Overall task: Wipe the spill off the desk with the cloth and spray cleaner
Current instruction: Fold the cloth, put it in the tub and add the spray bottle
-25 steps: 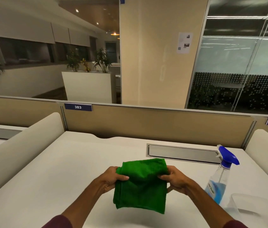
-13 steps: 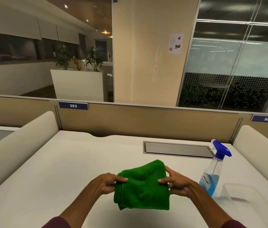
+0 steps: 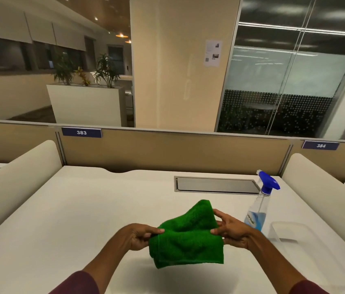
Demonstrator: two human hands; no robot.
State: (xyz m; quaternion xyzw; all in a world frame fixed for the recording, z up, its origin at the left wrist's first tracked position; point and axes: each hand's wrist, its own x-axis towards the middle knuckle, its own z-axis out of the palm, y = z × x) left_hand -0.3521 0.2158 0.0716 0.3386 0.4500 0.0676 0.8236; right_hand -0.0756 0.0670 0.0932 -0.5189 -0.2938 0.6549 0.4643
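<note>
Cloth [image 3: 186, 236] pinched at both edges by left hand [image 3: 138, 236] & right hand [image 3: 231, 232], prob. folding it into a wiping pad above desk [image 3: 82, 209].

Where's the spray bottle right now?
In the head view the spray bottle stands upright on the white desk, on the person's right, just beyond the right hand, between the metal cable hatch and a clear plastic container.

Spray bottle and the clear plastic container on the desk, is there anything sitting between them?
No. In the head view, only bare white desk separates the spray bottle from the clear plastic container.
</note>
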